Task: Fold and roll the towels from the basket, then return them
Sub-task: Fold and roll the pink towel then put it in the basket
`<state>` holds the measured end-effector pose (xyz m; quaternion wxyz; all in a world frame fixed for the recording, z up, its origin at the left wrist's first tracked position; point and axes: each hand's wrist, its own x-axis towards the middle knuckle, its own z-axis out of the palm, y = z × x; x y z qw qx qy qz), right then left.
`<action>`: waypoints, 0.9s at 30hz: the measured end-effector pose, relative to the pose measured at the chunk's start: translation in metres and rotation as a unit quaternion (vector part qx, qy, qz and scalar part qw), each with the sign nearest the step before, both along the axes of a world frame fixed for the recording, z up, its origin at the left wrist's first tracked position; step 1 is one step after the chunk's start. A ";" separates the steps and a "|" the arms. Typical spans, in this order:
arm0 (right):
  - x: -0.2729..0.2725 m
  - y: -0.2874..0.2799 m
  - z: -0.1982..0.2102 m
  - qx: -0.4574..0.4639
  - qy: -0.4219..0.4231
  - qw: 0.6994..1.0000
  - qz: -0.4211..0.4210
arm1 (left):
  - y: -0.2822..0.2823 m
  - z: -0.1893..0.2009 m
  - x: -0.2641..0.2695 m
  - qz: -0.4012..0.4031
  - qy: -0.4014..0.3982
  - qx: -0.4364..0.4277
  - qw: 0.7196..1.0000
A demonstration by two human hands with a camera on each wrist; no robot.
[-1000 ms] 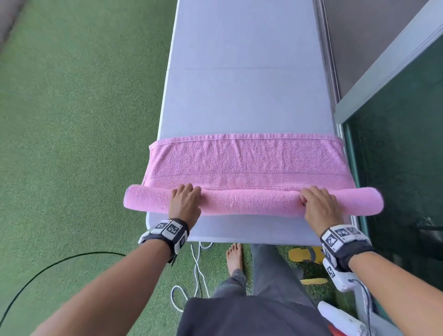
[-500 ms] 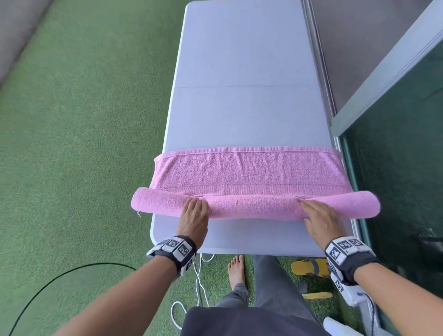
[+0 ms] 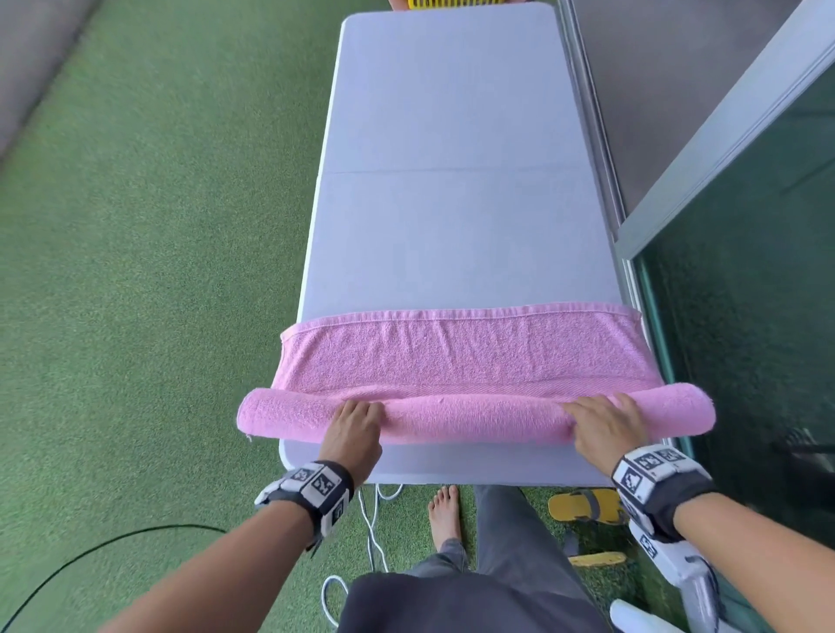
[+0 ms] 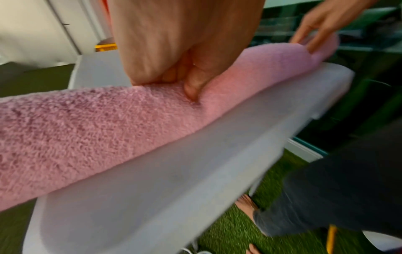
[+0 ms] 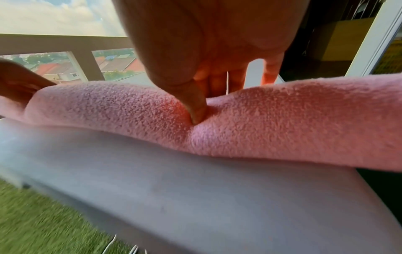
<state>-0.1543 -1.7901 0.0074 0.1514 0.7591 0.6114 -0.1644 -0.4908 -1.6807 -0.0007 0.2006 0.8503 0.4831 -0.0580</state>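
A pink towel [image 3: 474, 357] lies across the near end of the grey table [image 3: 452, 180], its near part wound into a thick roll [image 3: 474, 418] that overhangs both sides. My left hand [image 3: 359, 418] grips the roll left of centre, fingers over the top and thumb [image 4: 193, 89] dug into the near side of the towel [image 4: 87, 128]. My right hand [image 3: 603, 420] grips it right of centre the same way, thumb [image 5: 196, 110] pressed into the towel [image 5: 282, 120]. A flat strip of towel stretches beyond the roll.
A yellow basket [image 3: 452, 3] peeks in at the table's far end. Green turf [image 3: 158, 271] lies to the left, a glass door [image 3: 745, 293] close on the right. White cables [image 3: 375, 519], a black cable, yellow sandals [image 3: 587, 506] and my bare foot lie below the near edge.
The roll has moved a little away from the near table edge and the flat strip beyond it is shorter. Both hands stayed on the roll, shifting their hold.
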 end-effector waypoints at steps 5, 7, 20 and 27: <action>0.015 0.043 0.011 -0.026 0.038 0.995 -0.086 | 0.037 0.001 0.012 0.072 -0.047 -0.029 0.996; 0.019 0.047 0.009 0.024 0.057 0.994 -0.087 | 0.041 0.002 0.013 0.072 -0.037 0.013 0.997; 0.004 -0.050 -0.026 0.127 0.090 0.988 0.009 | -0.033 -0.018 -0.013 0.012 -0.005 0.113 0.994; 0.005 -0.003 -0.024 0.178 0.092 0.979 -0.047 | 0.007 -0.014 0.007 0.027 -0.033 0.104 0.994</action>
